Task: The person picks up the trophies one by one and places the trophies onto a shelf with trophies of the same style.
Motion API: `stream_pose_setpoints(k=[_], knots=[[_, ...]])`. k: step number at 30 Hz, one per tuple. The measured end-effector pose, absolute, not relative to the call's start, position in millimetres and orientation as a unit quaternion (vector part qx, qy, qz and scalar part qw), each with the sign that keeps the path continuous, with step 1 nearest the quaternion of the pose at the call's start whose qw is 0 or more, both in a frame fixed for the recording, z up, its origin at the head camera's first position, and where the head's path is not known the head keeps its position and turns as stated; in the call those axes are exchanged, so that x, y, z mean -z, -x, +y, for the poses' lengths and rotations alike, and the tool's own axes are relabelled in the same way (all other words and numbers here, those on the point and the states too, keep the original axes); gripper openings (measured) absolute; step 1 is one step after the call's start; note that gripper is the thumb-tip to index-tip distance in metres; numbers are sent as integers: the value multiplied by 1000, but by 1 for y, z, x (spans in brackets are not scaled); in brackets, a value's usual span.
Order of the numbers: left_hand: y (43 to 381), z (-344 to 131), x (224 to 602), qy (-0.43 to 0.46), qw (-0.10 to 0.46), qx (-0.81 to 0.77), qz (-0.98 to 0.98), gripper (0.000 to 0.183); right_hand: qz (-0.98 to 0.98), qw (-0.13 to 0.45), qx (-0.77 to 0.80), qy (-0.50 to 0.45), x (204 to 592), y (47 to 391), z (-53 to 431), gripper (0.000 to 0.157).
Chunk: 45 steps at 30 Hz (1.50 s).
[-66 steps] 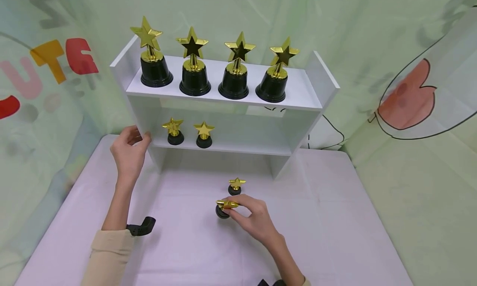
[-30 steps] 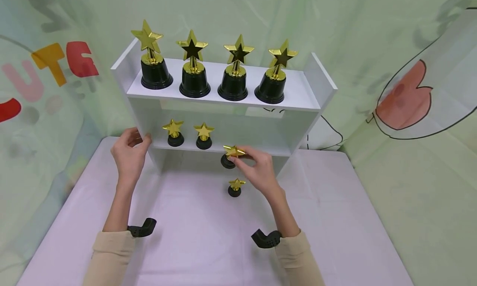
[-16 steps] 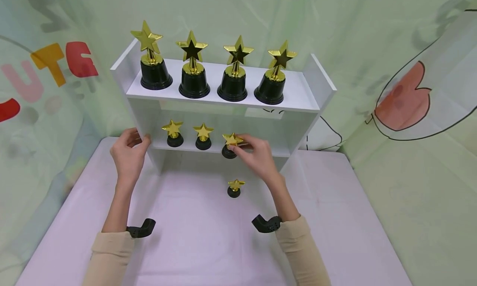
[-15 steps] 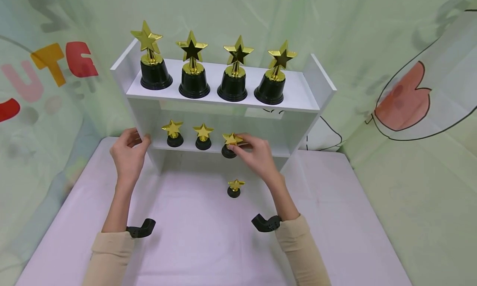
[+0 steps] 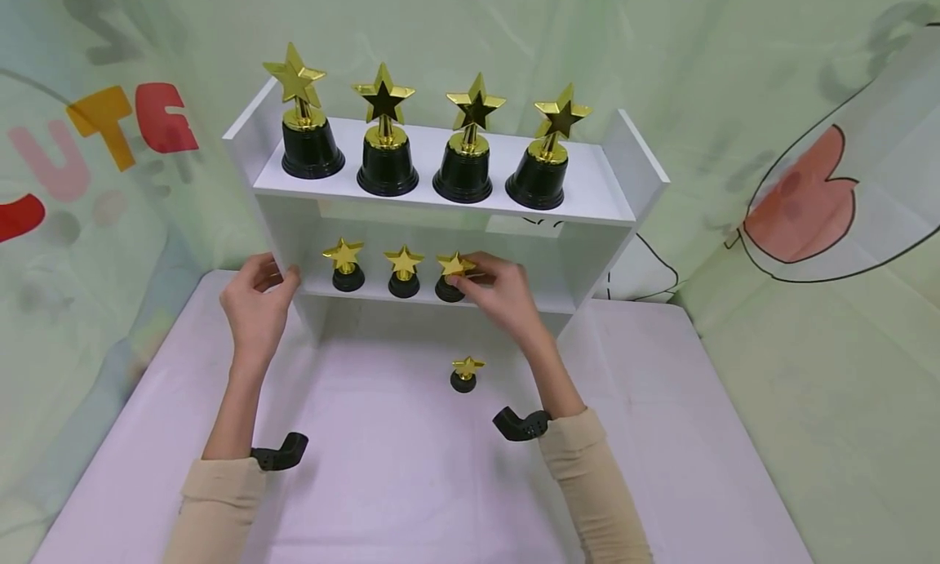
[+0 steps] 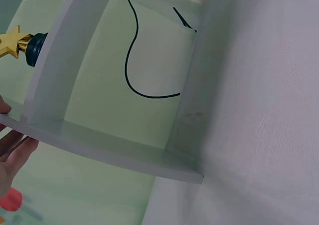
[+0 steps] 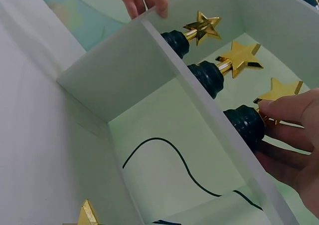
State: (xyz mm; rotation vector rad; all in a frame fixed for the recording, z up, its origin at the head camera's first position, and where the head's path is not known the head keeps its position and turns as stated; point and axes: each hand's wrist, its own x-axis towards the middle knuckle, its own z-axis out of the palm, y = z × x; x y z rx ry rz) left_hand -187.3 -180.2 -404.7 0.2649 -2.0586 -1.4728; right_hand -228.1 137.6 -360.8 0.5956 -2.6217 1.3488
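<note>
My right hand (image 5: 507,299) pinches a small star trophy (image 5: 449,290) with a gold star and black base. In the right wrist view that trophy's base (image 7: 245,126) is at the lower board's front edge. To its left on the same board stand two more small trophies, the middle one (image 5: 403,285) and the leftmost one (image 5: 348,277). My left hand (image 5: 257,303) grips the left side panel of the white shelf (image 5: 441,206), thumb on one face and fingers on the other in the left wrist view. Another small trophy (image 5: 463,379) stands upright on the table before the shelf.
Several larger star trophies, such as the leftmost one (image 5: 312,149), line the upper board. The shelf stands at the back of a table with a pale cloth (image 5: 396,482). A printed fabric backdrop (image 5: 771,384) hangs behind and at both sides.
My right hand has carried a small trophy from the table up to the lower board, beside the two others. My left hand keeps its grip on the side panel.
</note>
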Motion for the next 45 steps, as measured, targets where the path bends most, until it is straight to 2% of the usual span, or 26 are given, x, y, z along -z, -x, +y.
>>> stream_pose_setpoints(k=[7, 11, 18, 35, 45], knots=[[187, -180, 406, -96, 297, 560, -767, 28, -868, 62, -457, -183, 363, 234, 137, 33], [188, -180, 407, -89, 303, 568, -760, 24, -861, 63, -470, -185, 367, 235, 138, 43], [188, -180, 406, -89, 306, 560, -765, 25, -863, 101, -452, -203, 369, 227, 142, 61], [187, -179, 404, -100, 298, 556, -770, 27, -822, 239, -447, -259, 392, 182, 183, 59], [188, -179, 404, -101, 294, 558, -769, 28, -799, 275, -449, -290, 427, 147, 188, 62]])
